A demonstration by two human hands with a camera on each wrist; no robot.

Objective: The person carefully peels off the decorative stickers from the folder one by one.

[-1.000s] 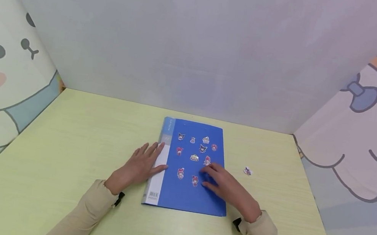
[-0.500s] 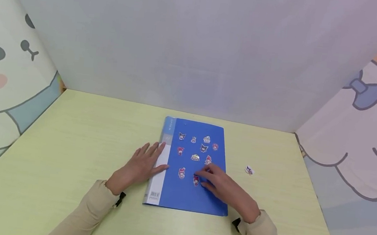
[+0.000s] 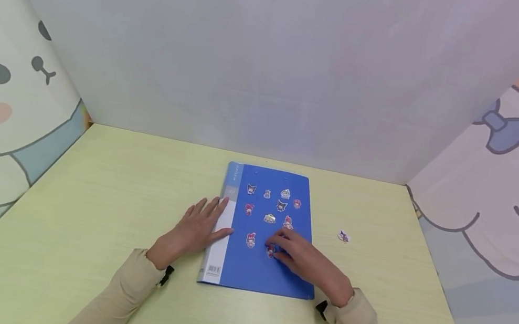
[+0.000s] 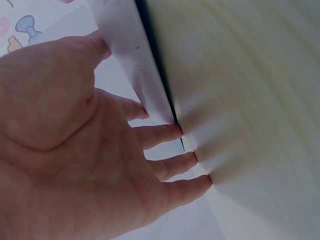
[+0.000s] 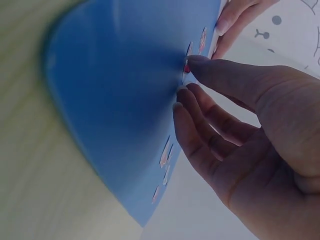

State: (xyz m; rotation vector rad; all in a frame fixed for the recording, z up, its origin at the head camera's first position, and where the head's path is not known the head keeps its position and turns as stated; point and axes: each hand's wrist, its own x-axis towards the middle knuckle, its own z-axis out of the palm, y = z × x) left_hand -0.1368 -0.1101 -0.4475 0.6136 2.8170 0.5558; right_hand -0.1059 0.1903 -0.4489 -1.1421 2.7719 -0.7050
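Observation:
A blue ring binder point(image 3: 247, 274) lies flat on the table, its pale spine point(image 3: 220, 237) on the left and several small cartoon stickers on its cover. My left hand point(image 3: 190, 231) rests across the spine with fingers spread; in the left wrist view its fingertips reach the table beside the binder edge. Over the cover's lower half, my right hand point(image 3: 303, 259) has thumb and fingers bent round a red-hooded character sticker point(image 3: 270, 251). In the right wrist view the thumb tip point(image 5: 196, 61) is on that sticker, close to the cover.
One loose purple-and-white sticker point(image 3: 344, 236) lies on the table point(image 3: 370, 279) to the binder's right. A grey-white wall point(image 3: 259, 77) stands behind the table, with cartoon-printed panels on both sides.
My right hand has shifted slightly left, its fingers moving from beside the red-hooded sticker to around it. My left hand stays on the spine.

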